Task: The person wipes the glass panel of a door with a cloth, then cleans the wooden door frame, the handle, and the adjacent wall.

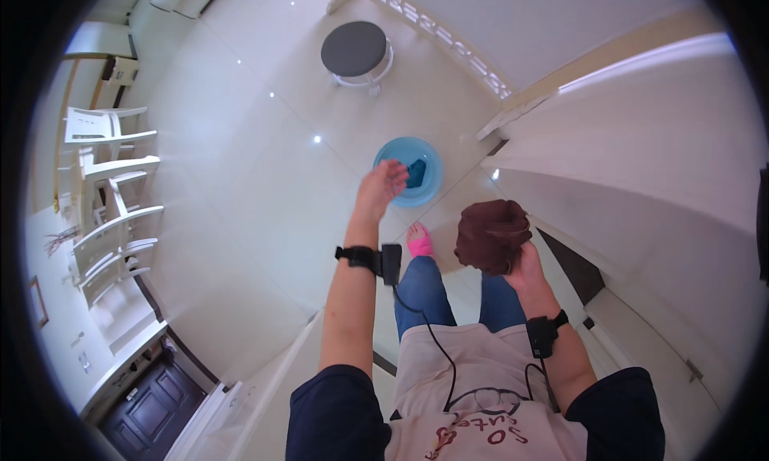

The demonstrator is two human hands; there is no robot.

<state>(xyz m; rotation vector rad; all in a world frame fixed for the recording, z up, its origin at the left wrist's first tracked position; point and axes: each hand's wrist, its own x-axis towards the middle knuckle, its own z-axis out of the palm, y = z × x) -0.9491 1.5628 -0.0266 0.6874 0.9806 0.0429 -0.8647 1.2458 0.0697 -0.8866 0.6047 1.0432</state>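
My left hand (382, 187) is raised with its fingers apart and nothing in it, and overlaps the left side of a blue plastic basin (434, 181) in the view. A dark teal cloth (416, 174) lies inside the basin, which stands on the tiled floor in front of my feet. To the right, my right hand (526, 266) holds a bunched dark brown cloth (491, 236) from below. The cloth covers most of its fingers.
A round grey-topped stool (354, 47) stands beyond the basin. White chairs (117, 220) line the far left. White wall panels (631, 136) rise at the right. My foot in a pink slipper (420, 245) is just short of the basin. Cables hang from both wrist devices.
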